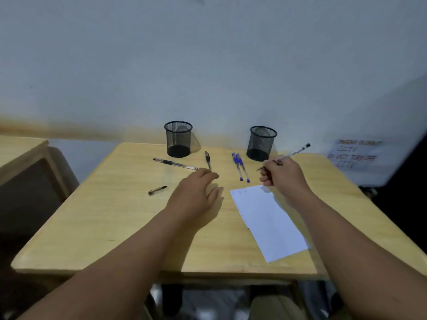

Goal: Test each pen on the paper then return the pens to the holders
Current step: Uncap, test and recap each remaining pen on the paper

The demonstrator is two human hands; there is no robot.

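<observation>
My right hand (280,175) grips a clear pen with a black end (294,152) in a writing hold, above the far corner of the white paper (269,221). My left hand (196,192) hovers over the desk, fingers loosely bent, fingertips at the lower end of a black-capped pen (208,159); whether it touches is unclear. A long black-grip pen (174,163) lies to the left, two blue pens (240,167) lie side by side in the middle, and a short dark pen or cap (157,190) lies nearer left. Two black mesh holders (178,139) (262,143) stand at the back, both looking empty.
The wooden desk (115,227) stands against a pale wall. A second wooden piece of furniture (23,162) sits to the left. A white object with a handwritten label (353,155) is at the right. Dark clutter lies under the desk's front edge.
</observation>
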